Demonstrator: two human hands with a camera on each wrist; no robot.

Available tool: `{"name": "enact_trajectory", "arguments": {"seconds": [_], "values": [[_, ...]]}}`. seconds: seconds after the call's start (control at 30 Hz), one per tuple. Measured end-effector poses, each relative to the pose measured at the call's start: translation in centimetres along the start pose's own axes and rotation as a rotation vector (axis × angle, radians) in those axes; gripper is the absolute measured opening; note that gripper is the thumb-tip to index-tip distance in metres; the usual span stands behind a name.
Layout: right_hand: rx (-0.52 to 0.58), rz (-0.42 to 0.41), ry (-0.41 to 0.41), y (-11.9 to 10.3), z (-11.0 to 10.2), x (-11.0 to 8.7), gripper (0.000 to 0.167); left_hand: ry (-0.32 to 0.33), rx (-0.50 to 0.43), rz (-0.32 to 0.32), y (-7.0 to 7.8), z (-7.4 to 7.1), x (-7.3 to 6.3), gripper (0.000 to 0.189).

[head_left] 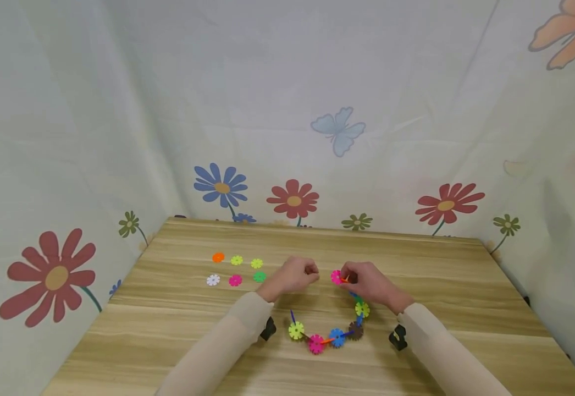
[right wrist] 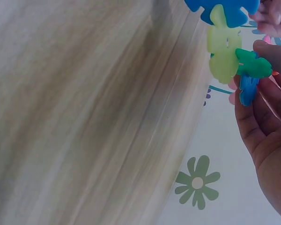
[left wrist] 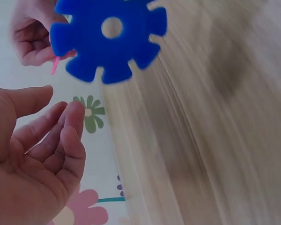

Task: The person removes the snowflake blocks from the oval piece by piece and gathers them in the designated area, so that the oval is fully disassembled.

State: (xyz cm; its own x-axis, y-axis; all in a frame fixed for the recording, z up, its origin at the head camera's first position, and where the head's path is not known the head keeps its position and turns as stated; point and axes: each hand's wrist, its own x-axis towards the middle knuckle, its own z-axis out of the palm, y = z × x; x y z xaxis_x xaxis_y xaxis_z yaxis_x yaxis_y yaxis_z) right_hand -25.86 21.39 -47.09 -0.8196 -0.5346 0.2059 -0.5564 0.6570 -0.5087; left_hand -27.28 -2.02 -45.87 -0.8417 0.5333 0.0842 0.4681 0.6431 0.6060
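A chain of notched plastic snowflake discs curves in front of me, with a pink disc (head_left: 337,276) at its upper end beside my right fingertips. My right hand (head_left: 369,283) pinches the chain near that end; in the right wrist view a green disc (right wrist: 255,65) and a blue disc (right wrist: 248,90) sit at its fingers, next to a yellow-green disc (right wrist: 223,54). My left hand (head_left: 297,274) hovers left of the pink disc, fingers loosely bent, holding nothing. Lower in the chain are a brown disc (head_left: 355,330), a blue disc (head_left: 337,337) and a yellow-green disc (head_left: 296,330).
Left of my hands, loose discs lie in two rows on the wooden table (head_left: 169,330): an orange disc (head_left: 218,257), yellow-green discs (head_left: 236,260), a white disc (head_left: 213,280), a pink one and a green disc (head_left: 260,276). A flower-printed curtain (head_left: 267,110) hangs behind.
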Motion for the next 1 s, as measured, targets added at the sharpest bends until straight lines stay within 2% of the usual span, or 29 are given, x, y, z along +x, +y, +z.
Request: {"name": "enact_trajectory", "arguments": {"seconds": [0.23,0.4,0.57,0.77,1.0], "values": [[-0.007,-0.054,0.004,0.4,0.3,0.3,0.014,0.021,-0.225,-0.052,0.6,0.8,0.2,0.011],[0.001,-0.056,0.007,0.5,0.4,0.4,0.015,0.020,-0.311,-0.088,1.0,1.1,0.4,0.013],[0.013,-0.065,-0.004,0.4,0.7,0.6,0.015,-0.008,-0.414,-0.124,0.9,1.7,0.8,0.017],[0.006,-0.077,-0.018,0.1,0.8,0.8,0.015,-0.047,-0.424,-0.120,0.7,2.0,1.2,0.014],[-0.007,-0.048,-0.038,-0.1,0.7,0.8,0.016,-0.036,-0.482,-0.133,0.0,2.0,1.3,0.011]]}}
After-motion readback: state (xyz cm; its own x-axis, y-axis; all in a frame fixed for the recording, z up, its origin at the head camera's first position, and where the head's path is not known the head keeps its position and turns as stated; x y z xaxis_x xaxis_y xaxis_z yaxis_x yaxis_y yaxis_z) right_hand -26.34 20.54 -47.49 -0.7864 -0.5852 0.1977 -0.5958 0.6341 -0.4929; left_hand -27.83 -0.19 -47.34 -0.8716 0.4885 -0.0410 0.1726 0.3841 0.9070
